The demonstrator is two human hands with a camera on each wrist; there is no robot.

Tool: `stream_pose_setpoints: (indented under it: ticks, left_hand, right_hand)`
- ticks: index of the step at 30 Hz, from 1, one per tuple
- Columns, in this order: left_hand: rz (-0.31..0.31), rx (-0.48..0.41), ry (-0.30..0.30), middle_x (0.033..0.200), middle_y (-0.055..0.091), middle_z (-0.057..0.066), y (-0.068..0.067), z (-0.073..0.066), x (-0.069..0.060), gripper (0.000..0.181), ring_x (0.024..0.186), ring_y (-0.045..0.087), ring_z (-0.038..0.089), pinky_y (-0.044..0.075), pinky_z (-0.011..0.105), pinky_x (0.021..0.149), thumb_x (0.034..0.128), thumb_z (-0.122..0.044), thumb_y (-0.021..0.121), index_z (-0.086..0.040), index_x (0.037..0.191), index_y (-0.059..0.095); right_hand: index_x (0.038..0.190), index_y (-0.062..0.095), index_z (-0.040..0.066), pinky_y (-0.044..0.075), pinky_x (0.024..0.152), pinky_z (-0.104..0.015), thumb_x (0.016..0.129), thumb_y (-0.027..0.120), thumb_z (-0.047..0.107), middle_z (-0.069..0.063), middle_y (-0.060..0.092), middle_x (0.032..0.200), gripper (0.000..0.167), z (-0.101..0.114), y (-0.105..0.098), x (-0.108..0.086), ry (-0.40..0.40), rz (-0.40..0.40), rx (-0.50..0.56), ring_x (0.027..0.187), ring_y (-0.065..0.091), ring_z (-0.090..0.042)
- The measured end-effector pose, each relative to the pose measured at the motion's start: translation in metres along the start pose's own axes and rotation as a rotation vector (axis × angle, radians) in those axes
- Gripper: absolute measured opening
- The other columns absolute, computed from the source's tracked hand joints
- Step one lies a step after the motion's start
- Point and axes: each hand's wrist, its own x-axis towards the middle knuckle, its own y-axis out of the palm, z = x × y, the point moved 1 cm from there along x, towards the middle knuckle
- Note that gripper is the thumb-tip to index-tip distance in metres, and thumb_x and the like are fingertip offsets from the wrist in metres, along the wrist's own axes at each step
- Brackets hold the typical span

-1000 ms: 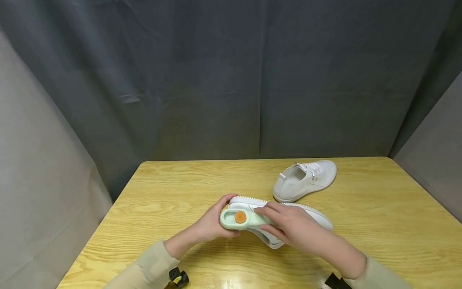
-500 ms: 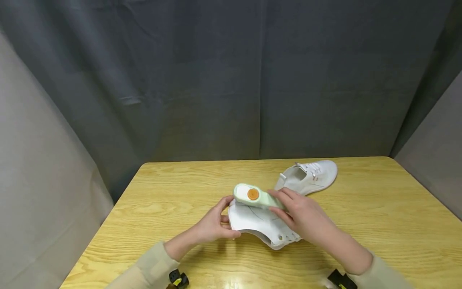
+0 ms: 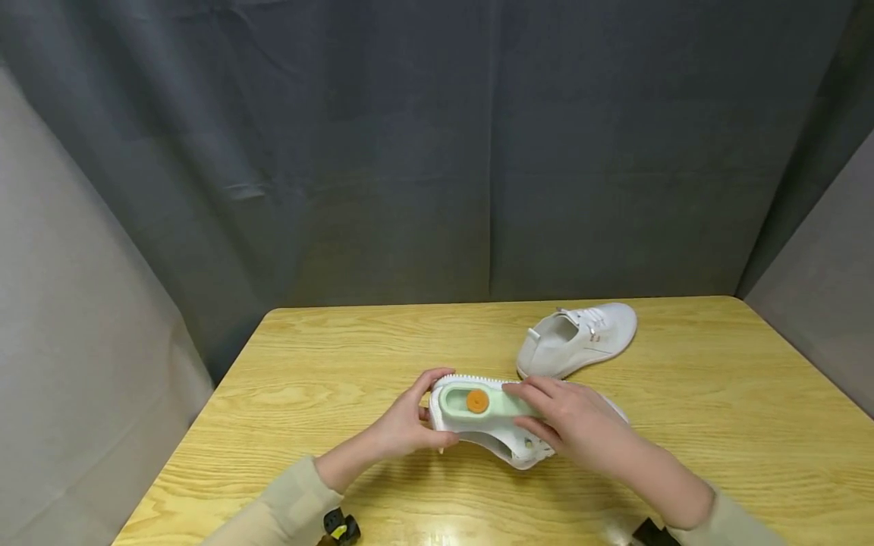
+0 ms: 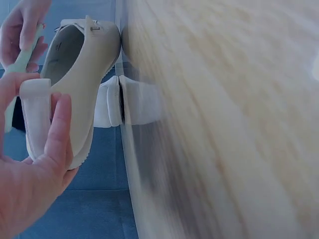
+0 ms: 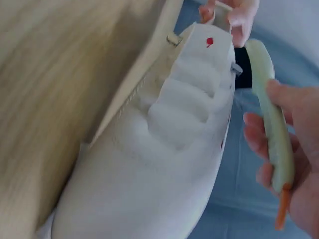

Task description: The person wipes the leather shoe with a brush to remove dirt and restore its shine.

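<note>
A white lace-up shoe (image 5: 149, 169) is held on its side above the table, its sole edge facing away in the head view. My left hand (image 3: 407, 429) grips it by the heel, thumb near the collar and fingers around the back. In my right hand (image 3: 580, 421) is a pale green shoe brush (image 3: 508, 406) with a round orange cap on its head. The brush head lies over the shoe's side near the heel; its underside is hidden. An orange tab (image 5: 283, 206) hangs from the handle end in the right wrist view.
A second white shoe (image 3: 580, 341) stands upright on the wooden table (image 3: 328, 349), behind the held one. Dark curtains (image 3: 382, 152) hang beyond the table's far edge, with pale cloth (image 3: 82, 326) at the left side.
The brush went from the heel up to the shoe's sole edge, then back down onto its side, now slightly further right than at first. My left hand keeps its hold on the heel.
</note>
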Motion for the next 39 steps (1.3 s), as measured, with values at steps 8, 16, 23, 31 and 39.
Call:
stream_pose_setpoints:
  ticks: [8,16,23,31,39]
  left_hand:
    - [0.002,0.036,-0.018,0.135,0.042,0.013,-0.001,0.0,0.0,0.084,0.075,0.059,0.02,0.052,0.028,0.058,0.077,0.0,0.08,-0.013,0.147,0.034]
    - [0.02,-0.036,-0.015,0.131,0.039,0.015,0.0,0.0,0.001,0.09,0.077,0.062,0.021,0.056,0.034,0.061,0.0723,0.011,0.076,-0.013,0.147,0.032]
    - [0.02,0.025,-0.025,0.129,0.041,0.012,0.001,-0.001,0.001,0.09,0.077,0.061,0.021,0.055,0.031,0.061,0.0722,0.008,0.076,-0.011,0.147,0.031]
    - [0.019,0.037,-0.053,0.136,0.039,0.012,0.001,-0.001,0.002,0.087,0.078,0.06,0.021,0.053,0.029,0.062,0.0751,0.004,0.077,-0.014,0.147,0.031]
    - [0.017,0.016,-0.052,0.133,0.039,0.013,0.0,-0.001,0.002,0.087,0.079,0.061,0.022,0.055,0.031,0.06,0.0742,0.006,0.075,-0.015,0.146,0.031]
  right_hand:
    - [0.117,0.063,0.006,0.049,0.057,-0.027,0.101,0.044,0.046,0.001,0.062,0.1,0.047,-0.014,-0.012,-0.002,0.097,-0.05,0.007,0.069,0.054,-0.008]
    - [0.114,0.064,0.01,0.047,0.064,-0.02,0.095,0.062,0.036,0.007,0.06,0.099,0.032,0.003,-0.007,-0.008,-0.043,0.02,0.102,0.074,0.054,-0.003]
    - [0.113,0.064,0.01,0.05,0.063,-0.027,0.097,0.059,0.039,0.005,0.062,0.1,0.034,-0.003,-0.006,-0.014,0.006,0.04,0.04,0.076,0.058,-0.007]
    - [0.119,0.062,0.009,0.048,0.055,-0.03,0.084,0.075,0.02,0.003,0.061,0.1,0.039,-0.022,-0.022,-0.016,0.176,0.01,-0.038,0.07,0.057,-0.009]
    - [0.119,0.062,0.012,0.049,0.063,-0.025,0.094,0.066,0.032,0.006,0.062,0.103,0.033,-0.01,-0.022,-0.018,0.07,0.014,0.075,0.075,0.056,-0.005]
